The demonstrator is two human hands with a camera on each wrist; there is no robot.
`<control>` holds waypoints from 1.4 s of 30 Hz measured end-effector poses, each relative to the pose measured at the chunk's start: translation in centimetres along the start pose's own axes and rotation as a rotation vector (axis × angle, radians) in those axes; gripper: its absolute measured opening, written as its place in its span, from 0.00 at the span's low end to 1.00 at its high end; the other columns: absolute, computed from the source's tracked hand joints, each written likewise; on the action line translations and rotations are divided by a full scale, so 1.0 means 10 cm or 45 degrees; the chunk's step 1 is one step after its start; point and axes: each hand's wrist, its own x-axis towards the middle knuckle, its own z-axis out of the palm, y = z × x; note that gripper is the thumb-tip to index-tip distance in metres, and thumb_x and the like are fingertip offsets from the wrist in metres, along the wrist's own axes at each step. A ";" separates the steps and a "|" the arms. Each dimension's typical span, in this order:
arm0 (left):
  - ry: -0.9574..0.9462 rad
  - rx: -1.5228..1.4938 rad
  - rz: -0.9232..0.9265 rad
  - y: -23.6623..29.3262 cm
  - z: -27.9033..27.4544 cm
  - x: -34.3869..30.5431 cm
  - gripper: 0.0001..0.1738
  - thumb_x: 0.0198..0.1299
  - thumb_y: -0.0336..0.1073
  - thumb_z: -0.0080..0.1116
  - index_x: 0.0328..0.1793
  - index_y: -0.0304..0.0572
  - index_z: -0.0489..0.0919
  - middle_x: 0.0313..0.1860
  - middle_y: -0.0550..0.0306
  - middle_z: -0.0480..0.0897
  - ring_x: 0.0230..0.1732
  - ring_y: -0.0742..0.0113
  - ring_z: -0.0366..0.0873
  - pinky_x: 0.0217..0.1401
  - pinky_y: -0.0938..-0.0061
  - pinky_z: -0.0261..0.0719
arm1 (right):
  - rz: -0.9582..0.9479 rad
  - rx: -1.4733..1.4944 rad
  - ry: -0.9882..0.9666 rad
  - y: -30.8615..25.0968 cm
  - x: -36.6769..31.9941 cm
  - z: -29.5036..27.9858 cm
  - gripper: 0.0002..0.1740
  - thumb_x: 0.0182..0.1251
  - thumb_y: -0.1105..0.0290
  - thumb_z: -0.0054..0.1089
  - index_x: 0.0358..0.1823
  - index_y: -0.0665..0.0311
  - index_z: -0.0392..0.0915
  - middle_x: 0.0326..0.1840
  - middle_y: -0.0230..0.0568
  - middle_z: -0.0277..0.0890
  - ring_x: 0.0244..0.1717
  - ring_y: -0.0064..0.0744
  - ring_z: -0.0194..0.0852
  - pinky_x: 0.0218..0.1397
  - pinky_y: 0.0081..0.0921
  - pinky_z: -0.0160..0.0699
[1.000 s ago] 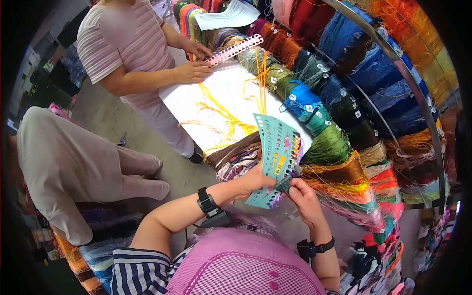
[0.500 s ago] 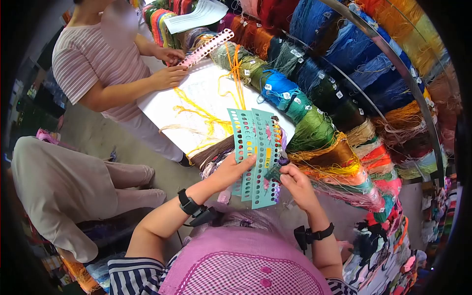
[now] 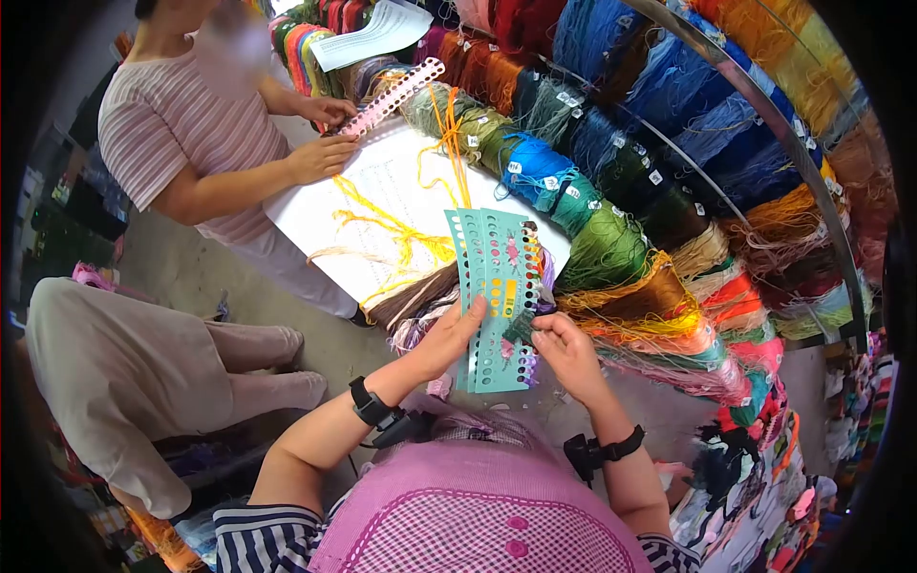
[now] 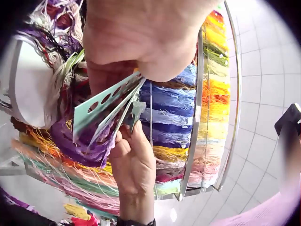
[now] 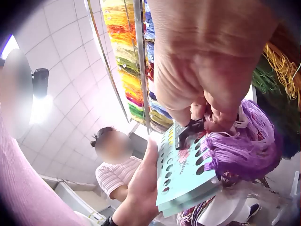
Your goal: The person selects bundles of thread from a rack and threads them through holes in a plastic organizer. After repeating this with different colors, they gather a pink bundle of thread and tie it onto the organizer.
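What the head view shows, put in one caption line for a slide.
Left hand gripping teal punched thread cards, right hand pinching a small dark object against them, beside labelled, many-coloured skeins.

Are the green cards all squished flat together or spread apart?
Spread a bit: the left wrist view shows gaps between the green cards.

No text, number or brand can be read with certainty. Small white tags (image 3: 551,181) sit on the coloured thread bundles (image 3: 528,153) — their dark marks are too small to make out — and the loose paper sheet (image 3: 371,35) and the white sheet (image 3: 310,205) under the yellow threads bear rows of faint, illegible print. The yellow block (image 3: 511,298) on the green punched card (image 3: 495,371) has markings — also unreadable.
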 end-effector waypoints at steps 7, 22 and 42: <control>-0.002 -0.181 -0.031 -0.04 0.00 0.02 0.28 0.75 0.49 0.42 0.71 0.38 0.63 0.62 0.56 0.73 0.59 0.73 0.70 0.62 0.73 0.70 | -0.024 -0.079 0.037 0.04 0.00 -0.04 0.10 0.68 0.76 0.57 0.48 0.73 0.75 0.42 0.30 0.63 0.39 0.14 0.65 0.43 0.14 0.68; 0.402 -0.545 -0.026 0.18 -0.02 0.26 0.22 0.65 0.31 0.58 0.64 0.39 0.68 0.52 0.57 0.80 0.51 0.67 0.79 0.53 0.69 0.80 | 0.022 0.110 0.322 -0.03 -0.19 -0.26 0.13 0.70 0.74 0.54 0.53 0.70 0.74 0.44 0.31 0.76 0.44 0.20 0.74 0.49 0.21 0.75; 0.626 -0.624 0.397 0.12 0.37 0.40 0.18 0.67 0.32 0.56 0.61 0.39 0.69 0.50 0.59 0.78 0.49 0.73 0.76 0.51 0.75 0.76 | 0.189 0.423 0.036 0.07 -0.17 0.02 0.10 0.72 0.71 0.54 0.49 0.70 0.75 0.42 0.39 0.80 0.42 0.25 0.79 0.45 0.21 0.76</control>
